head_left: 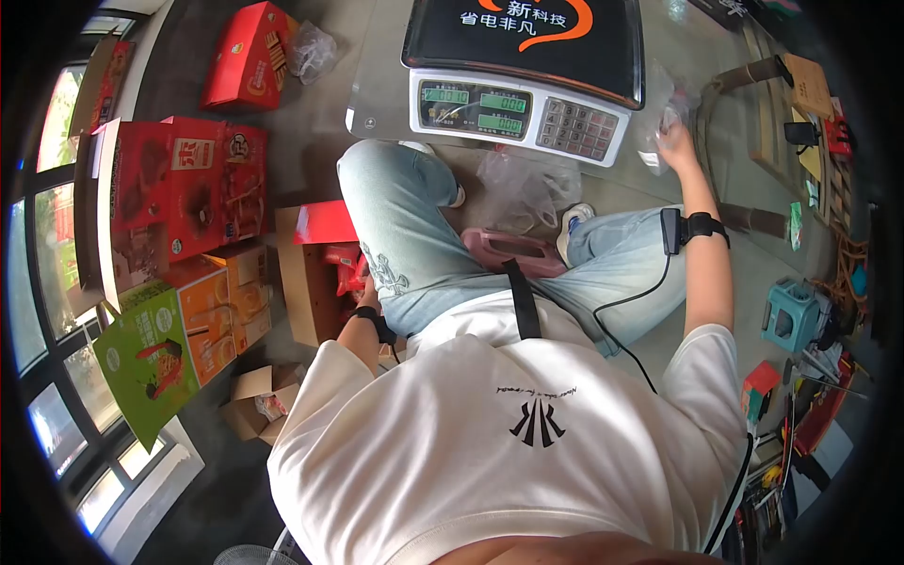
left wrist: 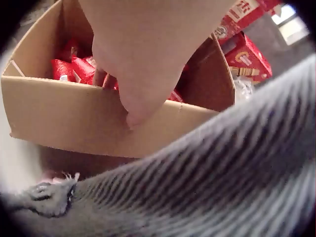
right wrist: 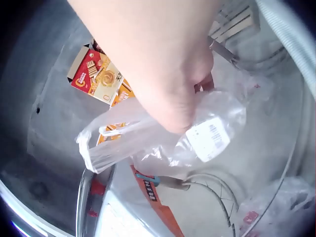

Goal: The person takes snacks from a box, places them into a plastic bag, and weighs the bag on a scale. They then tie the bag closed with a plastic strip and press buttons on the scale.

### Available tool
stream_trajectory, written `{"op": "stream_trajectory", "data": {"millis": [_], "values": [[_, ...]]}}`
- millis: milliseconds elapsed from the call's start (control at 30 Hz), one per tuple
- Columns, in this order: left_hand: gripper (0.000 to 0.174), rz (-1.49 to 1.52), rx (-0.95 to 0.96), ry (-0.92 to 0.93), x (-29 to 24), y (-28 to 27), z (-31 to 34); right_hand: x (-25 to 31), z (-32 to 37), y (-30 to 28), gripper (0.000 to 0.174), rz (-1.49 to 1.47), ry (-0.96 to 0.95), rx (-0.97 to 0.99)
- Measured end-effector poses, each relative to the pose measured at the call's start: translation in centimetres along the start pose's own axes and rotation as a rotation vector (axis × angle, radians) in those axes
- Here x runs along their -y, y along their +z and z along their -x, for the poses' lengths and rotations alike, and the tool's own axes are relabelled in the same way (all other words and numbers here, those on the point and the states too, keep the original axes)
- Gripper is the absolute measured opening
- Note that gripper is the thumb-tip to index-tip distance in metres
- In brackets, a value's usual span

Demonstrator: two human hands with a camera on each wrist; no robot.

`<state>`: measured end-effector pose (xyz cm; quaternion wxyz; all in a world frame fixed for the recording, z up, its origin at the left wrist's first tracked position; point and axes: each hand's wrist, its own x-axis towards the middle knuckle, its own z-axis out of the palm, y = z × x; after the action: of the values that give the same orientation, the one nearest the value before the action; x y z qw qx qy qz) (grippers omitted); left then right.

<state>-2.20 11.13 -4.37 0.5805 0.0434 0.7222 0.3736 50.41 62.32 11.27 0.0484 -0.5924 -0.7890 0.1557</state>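
At the right of the head view, my right hand (head_left: 674, 149) grips a clear plastic bag (head_left: 653, 158). The right wrist view shows the bag crumpled below that hand (right wrist: 180, 94), with a white barcode label (right wrist: 208, 138) on it. Low on the left, my left hand (head_left: 368, 294) is at an open cardboard box (head_left: 299, 303) of red packets (head_left: 343, 267). In the left wrist view this hand (left wrist: 133, 74) reaches over the box's near wall (left wrist: 74, 111); its thumb shows outside, its fingers inside near the red packets (left wrist: 81, 69). The wall hides the fingertips, so I cannot tell what they hold.
A digital scale (head_left: 520, 118) stands ahead of my knees, bearing a black sheet with an orange mark. A pink basket (head_left: 513, 250) and a plastic bag (head_left: 527, 188) lie between my legs. Red boxes (head_left: 188, 188) stand at left; a wooden pallet (head_left: 767, 104) lies at right.
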Motion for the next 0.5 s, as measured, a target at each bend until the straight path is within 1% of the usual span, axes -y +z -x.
{"op": "stream_trajectory", "data": {"millis": [67,100,167,200,233,300,333,367,433,467,500], "values": [[0.042,0.015,0.001,-0.001,0.3,0.0,-0.3,2.7,1.2,0.3,0.041,-0.487,-0.118,-0.018],[0.042,0.025,-0.001,-0.001,0.6,-0.3,-0.3,2.9,1.4,0.8,0.041,-0.484,-0.119,-0.014],[0.042,0.053,-0.007,0.001,1.0,-0.8,-0.5,3.2,1.3,2.0,0.037,-0.646,0.141,0.262],[0.042,0.066,-0.010,0.003,1.0,-0.9,-0.7,6.0,2.8,0.4,0.034,-0.690,0.075,0.324],[0.042,0.075,-0.013,0.006,1.1,-0.9,-0.9,7.1,3.3,-0.5,0.034,-0.688,0.074,0.326],[0.042,0.084,-0.016,0.009,1.6,-0.9,-0.5,8.0,4.0,-1.3,0.033,-0.301,-0.293,0.238],[0.042,0.085,-0.015,0.008,1.9,-0.9,-0.4,6.7,2.7,-0.1,0.038,-0.245,-0.302,0.356],[0.042,0.085,-0.014,0.008,1.9,-0.7,-0.5,5.2,2.8,1.1,0.038,-0.247,-0.295,0.357],[0.043,0.091,-0.012,0.013,1.9,-0.8,-0.8,6.6,3.7,1.4,0.048,0.082,-0.107,-0.072],[0.043,0.095,-0.013,0.017,2.1,-1.0,-0.8,7.3,3.9,1.2,0.048,0.083,-0.105,-0.073],[0.043,0.101,-0.014,0.022,2.2,-0.9,-0.8,8.3,4.0,0.8,0.054,0.100,-0.074,-0.195]]}}
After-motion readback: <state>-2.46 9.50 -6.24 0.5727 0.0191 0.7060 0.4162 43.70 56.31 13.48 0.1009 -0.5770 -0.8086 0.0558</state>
